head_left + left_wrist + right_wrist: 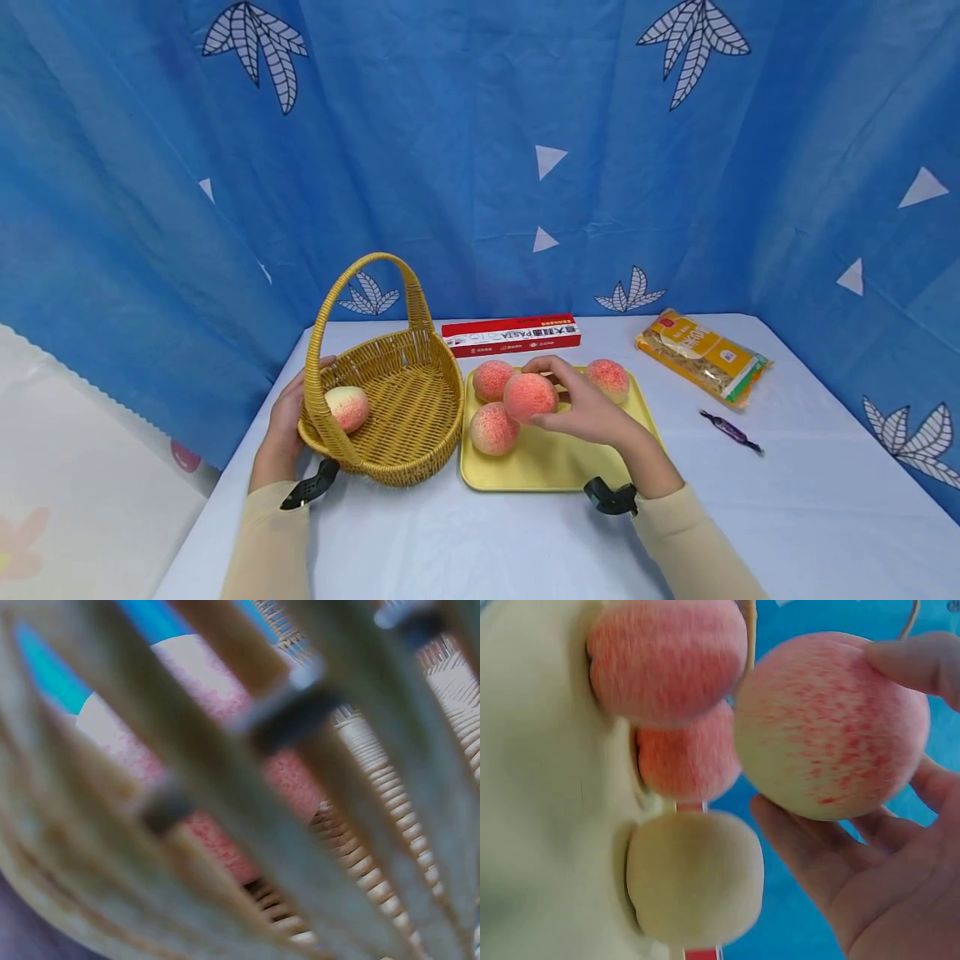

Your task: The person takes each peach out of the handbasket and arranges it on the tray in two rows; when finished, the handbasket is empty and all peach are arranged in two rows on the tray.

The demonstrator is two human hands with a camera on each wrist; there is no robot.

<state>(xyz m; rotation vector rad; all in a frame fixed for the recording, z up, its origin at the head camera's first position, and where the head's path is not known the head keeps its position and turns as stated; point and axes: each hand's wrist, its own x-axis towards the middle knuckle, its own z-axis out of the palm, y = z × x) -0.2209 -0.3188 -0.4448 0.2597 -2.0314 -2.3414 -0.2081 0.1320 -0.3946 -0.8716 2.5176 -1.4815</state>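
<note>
My right hand (581, 408) holds a pink-red peach (530, 397) between thumb and fingers above the yellow tray (547, 467). In the right wrist view the held peach (829, 727) shows a pale, speckled side. Three more peaches lie in the tray: one at the back (492, 380), one in front of it (493, 429), and one at the back right (608, 379). A woven basket (408, 408) with a tall handle stands left of the tray, a pale-and-pink peach (348, 408) inside. Against its outer left side rests my left hand (287, 415), fingers partly hidden by the wall.
Behind the tray lies a red pasta box (512, 335). Toward the right are a yellow bag of dry pasta (701, 354) and a small purple wrapped candy (730, 430). A blue curtain (480, 167) hangs behind the white table (420, 542). The basket handle (322, 333) arches high above its rim.
</note>
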